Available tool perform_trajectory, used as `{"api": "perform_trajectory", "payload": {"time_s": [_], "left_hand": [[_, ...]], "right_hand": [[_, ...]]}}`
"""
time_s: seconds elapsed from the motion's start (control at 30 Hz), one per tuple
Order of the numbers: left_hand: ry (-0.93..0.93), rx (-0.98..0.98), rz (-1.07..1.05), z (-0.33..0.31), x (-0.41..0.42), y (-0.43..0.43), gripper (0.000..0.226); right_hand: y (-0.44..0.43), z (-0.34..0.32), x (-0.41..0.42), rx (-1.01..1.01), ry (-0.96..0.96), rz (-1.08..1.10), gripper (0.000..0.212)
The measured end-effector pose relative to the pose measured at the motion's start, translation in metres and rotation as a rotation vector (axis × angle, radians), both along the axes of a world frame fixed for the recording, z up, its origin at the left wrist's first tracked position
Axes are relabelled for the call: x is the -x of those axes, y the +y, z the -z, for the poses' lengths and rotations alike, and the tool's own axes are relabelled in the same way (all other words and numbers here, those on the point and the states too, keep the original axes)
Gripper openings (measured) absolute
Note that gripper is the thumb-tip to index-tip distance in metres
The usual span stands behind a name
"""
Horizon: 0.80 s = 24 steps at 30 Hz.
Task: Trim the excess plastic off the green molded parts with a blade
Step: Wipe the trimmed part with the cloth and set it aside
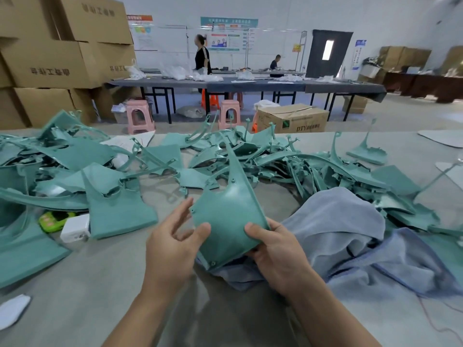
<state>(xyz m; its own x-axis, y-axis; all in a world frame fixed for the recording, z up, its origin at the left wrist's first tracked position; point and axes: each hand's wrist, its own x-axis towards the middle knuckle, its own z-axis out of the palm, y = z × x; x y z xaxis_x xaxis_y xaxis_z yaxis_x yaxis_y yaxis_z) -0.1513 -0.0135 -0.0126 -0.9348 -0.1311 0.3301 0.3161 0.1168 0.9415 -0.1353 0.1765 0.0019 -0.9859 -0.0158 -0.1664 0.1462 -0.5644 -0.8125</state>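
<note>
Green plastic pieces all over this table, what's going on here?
A person is holding one green part up in both hands above a blue-grey cloth. The right hand grips its lower right corner, and the left hand steadies the left side with the thumb on its face. No blade is in view, so no cutting is happening now. Heaps of similar green pieces lie across the table.

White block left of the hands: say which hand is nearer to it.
Left. The left hand sits just right of the white block, apart from it; the right hand lies farther right, across the held green part.
</note>
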Motion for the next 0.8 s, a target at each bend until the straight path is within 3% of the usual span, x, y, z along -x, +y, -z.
{"api": "perform_trajectory", "payload": {"time_s": [0.07,0.17,0.27,0.4,0.53,0.63,0.8], "left_hand": [[0.005,-0.114,0.158,0.002,0.0,0.006,0.061],[0.045,-0.195,0.243,-0.01,-0.009,0.018,0.043],[0.054,-0.248,0.228,-0.025,-0.018,0.036,0.022],[0.017,-0.235,0.282,-0.043,-0.044,0.084,0.027],[-0.047,-0.184,0.525,-0.043,-0.1,0.153,0.056],[-0.056,-0.065,0.738,-0.035,-0.151,0.212,0.045],[-0.292,0.055,1.157,-0.004,-0.233,0.291,0.047]], "right_hand": [[0.001,-0.001,-0.005,-0.031,0.01,-0.049,0.025],[0.011,-0.009,-0.018,-0.083,0.017,-0.052,0.021],[0.034,-0.025,-0.041,-0.282,0.087,-0.034,0.015],[0.075,-0.045,-0.091,-0.463,0.155,0.092,0.019],[0.126,-0.039,-0.162,-0.328,0.115,0.351,0.021],[0.165,-0.019,-0.23,-0.143,0.059,0.579,0.026],[0.203,0.029,-0.369,-0.13,-0.09,0.834,0.032]]}}
